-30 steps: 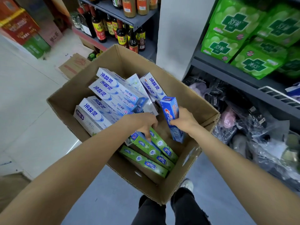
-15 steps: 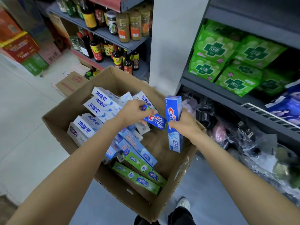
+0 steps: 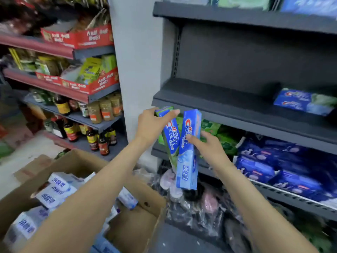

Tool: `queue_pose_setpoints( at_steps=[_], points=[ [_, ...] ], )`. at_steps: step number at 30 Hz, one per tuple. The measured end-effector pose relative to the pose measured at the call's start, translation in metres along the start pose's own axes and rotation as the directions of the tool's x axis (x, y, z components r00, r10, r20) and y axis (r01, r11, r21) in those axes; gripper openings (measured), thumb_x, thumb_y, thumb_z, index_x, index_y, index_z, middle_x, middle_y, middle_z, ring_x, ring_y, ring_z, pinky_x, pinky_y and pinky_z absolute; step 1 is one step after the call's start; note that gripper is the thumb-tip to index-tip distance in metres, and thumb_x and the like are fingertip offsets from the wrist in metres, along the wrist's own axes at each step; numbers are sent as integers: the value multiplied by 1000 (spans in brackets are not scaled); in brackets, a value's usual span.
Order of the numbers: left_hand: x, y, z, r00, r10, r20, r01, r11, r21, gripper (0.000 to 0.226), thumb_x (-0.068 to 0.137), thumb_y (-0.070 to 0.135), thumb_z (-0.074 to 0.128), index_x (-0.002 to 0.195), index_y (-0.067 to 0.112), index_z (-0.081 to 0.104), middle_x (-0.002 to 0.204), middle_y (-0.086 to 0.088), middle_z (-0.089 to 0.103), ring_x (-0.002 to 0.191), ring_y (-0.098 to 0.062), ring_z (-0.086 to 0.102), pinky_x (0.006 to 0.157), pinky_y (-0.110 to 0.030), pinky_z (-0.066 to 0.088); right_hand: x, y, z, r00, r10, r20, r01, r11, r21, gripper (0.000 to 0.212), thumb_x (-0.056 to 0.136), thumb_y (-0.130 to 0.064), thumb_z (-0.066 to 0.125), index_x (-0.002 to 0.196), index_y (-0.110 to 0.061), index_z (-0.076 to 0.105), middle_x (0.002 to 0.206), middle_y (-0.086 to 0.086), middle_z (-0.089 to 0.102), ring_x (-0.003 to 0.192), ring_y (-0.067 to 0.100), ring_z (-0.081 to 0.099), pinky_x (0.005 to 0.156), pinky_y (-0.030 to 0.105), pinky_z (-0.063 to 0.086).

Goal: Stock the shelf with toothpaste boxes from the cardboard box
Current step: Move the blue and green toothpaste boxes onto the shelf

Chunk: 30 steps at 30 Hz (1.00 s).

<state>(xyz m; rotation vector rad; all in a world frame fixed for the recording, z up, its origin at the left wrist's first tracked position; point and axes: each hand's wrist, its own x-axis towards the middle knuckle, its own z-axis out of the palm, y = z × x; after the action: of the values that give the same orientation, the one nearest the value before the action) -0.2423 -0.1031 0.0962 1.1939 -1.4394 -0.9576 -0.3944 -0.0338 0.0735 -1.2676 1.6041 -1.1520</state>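
Note:
My left hand (image 3: pixel 151 123) grips the top of a blue-and-green toothpaste box (image 3: pixel 170 137), held upright. My right hand (image 3: pixel 207 147) holds a light-blue toothpaste box (image 3: pixel 188 156) beside it, also upright. Both boxes hang just below the front edge of the dark grey shelf (image 3: pixel 228 106), which is bare on its left part. Two blue toothpaste boxes (image 3: pixel 304 102) lie on that shelf at the right. The open cardboard box (image 3: pixel 140 225) sits at the lower left, with several white-and-blue toothpaste boxes (image 3: pixel 54 190) inside.
A grey pillar (image 3: pixel 135 70) separates this shelf unit from shelves of sauce bottles and jars (image 3: pixel 94 125) on the left. Green packs (image 3: pixel 224 137) and blue packs (image 3: pixel 279 167) fill the shelf below. Plastic-wrapped goods (image 3: pixel 200 207) crowd the bottom shelf by the floor.
Both hands have lifted out of the cardboard box, each with a toothpaste box, up to the front edge of the grey shelf. The view has tilted upward.

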Motion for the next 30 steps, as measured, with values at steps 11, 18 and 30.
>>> queue_pose_setpoints(
  at_steps=[11, 18, 30],
  points=[
    [23, 117, 212, 997, -39, -70, 22, 972, -235, 46, 81, 50, 67, 67, 8, 54, 67, -8, 62, 40, -11, 58, 47, -21, 51, 9, -17, -269, 930, -253, -266, 134, 909, -396, 42, 91, -27, 58, 132, -24, 48, 115, 3, 59, 99, 22, 57, 81, 29, 40],
    [70, 132, 308, 994, -113, 0, 102, 896, -432, 36, 89, 36, 62, 94, 2, 53, 104, -19, 63, 66, -19, 63, 49, -22, 57, 58, 4, -363, 969, -188, -163, -65, 442, -895, 50, 95, -32, 51, 143, -37, 34, 132, 11, 46, 122, 31, 48, 95, 40, 44],
    [149, 113, 382, 976, -112, 187, 185, 880, -438, 27, 92, 34, 58, 98, 8, 54, 98, -12, 65, 77, -20, 66, 71, -31, 59, 191, 55, -392, 980, -138, -141, -68, 434, -899, 36, 97, -36, 43, 133, -35, 49, 131, 5, 51, 120, 28, 50, 91, 39, 44]
  ],
)
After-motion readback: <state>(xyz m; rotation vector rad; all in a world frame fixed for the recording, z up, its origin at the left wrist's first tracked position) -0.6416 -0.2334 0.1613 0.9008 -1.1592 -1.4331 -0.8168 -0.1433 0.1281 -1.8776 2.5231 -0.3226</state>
